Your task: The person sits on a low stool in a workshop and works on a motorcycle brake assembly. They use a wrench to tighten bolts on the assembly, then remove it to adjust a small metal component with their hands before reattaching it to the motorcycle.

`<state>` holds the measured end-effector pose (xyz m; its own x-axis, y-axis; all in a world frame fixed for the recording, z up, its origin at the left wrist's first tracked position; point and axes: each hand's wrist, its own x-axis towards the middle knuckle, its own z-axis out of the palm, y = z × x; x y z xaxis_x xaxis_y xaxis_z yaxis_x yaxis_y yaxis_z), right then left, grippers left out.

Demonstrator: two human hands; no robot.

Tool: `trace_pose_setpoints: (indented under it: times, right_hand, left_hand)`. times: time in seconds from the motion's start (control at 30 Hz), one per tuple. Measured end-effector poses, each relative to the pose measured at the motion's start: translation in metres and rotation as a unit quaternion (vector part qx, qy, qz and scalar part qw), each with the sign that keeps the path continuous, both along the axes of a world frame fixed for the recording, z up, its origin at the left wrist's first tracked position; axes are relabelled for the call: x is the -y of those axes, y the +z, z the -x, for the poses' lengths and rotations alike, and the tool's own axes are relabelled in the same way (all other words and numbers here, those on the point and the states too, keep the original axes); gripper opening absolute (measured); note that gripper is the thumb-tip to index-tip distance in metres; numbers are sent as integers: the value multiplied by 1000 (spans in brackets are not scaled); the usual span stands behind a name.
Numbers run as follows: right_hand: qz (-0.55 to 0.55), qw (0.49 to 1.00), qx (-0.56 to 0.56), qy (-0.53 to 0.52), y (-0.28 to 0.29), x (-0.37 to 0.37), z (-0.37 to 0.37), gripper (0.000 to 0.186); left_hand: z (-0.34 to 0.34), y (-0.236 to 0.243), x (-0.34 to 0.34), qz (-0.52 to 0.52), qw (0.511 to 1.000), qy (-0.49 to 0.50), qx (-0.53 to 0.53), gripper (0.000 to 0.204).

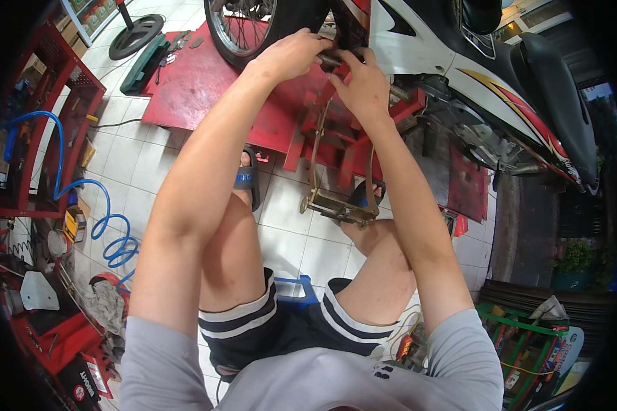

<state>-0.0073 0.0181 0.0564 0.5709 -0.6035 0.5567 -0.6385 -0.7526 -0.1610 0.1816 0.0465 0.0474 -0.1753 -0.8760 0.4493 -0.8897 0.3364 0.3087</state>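
Observation:
A white, red and black motorcycle (459, 61) stands on a red lift platform (206, 89) ahead of me. My left hand (291, 55) is closed around a dark metal bar (330, 61) that sticks out low on the bike's side, near the spoked wheel (236, 31). My right hand (362, 89) grips the same area just to the right, fingers curled on the bar and the red bodywork. What lies under my palms is hidden. A brass-coloured strap-and-buckle device (339, 205) hangs down from the platform between my knees.
A red tool cart (41, 123) with a coiled blue air hose (110, 233) stands at left. Tools lie on a green tray (147, 61) at the back left. A green rack (528, 342) with tyres is at right. White tiled floor (295, 240) lies under my sandalled feet.

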Motion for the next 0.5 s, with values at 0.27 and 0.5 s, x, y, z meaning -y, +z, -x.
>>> trace_pose_setpoints:
  times: [0.27, 0.5]
  right_hand:
    - [-1, 999, 29, -13, -2, 11, -19, 26]
    - [-2, 998, 52, -16, -7, 13, -22, 23]
  left_hand:
    - [-7, -6, 2, -3, 995, -30, -99, 34]
    - [-20, -32, -16, -227, 721, -78, -650, 54]
